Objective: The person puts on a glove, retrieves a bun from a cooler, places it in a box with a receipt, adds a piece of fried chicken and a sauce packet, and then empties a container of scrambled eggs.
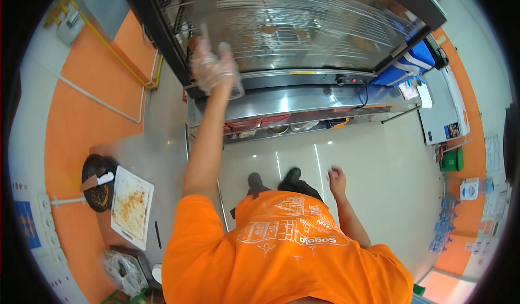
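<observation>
My left hand [215,66], in a clear plastic glove, reaches up to the left side of a glass-fronted food warming cabinet [308,77]. Its thumb stands apart from the blurred fingers; I cannot tell whether they touch the glass or pass inside. Wire racks [292,3] fill the cabinet, with a few brown food pieces [269,29] low down behind glare. Bare and slightly blurred, my right hand [337,180] hangs over the floor beside my body, fingers loosely bent, with nothing visible in it.
Below the cabinet runs a steel counter [260,105] with a stocked shelf. On the steel table [170,153] at left lie a stained white cutting board [132,206], a dark pan [97,200] and a knife [97,181]. A chest freezer [443,105] stands right.
</observation>
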`<state>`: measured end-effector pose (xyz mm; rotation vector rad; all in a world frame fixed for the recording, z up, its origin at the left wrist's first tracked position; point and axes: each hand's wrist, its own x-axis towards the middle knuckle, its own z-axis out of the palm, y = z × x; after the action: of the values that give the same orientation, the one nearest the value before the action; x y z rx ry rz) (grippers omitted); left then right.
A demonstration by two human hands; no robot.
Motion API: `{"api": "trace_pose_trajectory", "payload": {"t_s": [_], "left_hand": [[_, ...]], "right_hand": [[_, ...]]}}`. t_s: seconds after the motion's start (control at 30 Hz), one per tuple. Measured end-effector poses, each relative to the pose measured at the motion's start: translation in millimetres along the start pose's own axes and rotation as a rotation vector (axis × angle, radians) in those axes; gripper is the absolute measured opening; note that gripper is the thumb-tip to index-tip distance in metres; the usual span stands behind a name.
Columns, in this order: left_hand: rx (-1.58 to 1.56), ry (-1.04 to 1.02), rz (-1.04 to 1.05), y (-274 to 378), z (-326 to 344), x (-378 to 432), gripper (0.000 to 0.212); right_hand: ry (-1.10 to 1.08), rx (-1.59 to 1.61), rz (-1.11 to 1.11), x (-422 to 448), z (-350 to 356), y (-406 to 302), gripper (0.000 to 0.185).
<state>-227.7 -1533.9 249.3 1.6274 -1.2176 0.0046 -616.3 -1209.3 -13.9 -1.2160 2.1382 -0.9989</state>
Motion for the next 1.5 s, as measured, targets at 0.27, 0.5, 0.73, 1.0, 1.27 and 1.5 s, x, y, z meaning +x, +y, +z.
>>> {"api": "trace_pose_trajectory", "payload": {"t_s": [0.27, 0.5, 0.73, 1.0, 1.27, 1.5], "left_hand": [[-0.14, -0.758, 0.091, 37.3, 2.5, -18.5, 0.043], [-0.056, -0.46, 0.139, 23.5, 3.5, 11.2, 0.026], [0.235, -0.175, 0.366, 62.9, 60.7, 90.4, 0.032], [0.674, -0.296, 0.54, 93.3, 179.4, 186.9, 0.041], [0.753, -0.487, 0.472, 106.5, 222.0, 197.1, 0.043], [0.753, -0.541, 0.436, 111.6, 217.3, 192.9, 0.045]], "right_hand": [[0.088, 0.259, -0.67, 181.9, 85.3, -344.9, 0.045], [0.174, 0.079, -0.7, 220.7, 93.8, -394.1, 0.045], [0.188, 0.016, -0.532, 245.9, 54.2, -387.8, 0.04], [-0.072, 0.239, -0.475, 248.0, 27.6, -346.2, 0.025], [-0.273, 0.376, -0.411, 258.2, 10.2, -320.1, 0.018], [-0.312, 0.479, -0.408, 271.6, 11.1, -311.9, 0.027]]}}
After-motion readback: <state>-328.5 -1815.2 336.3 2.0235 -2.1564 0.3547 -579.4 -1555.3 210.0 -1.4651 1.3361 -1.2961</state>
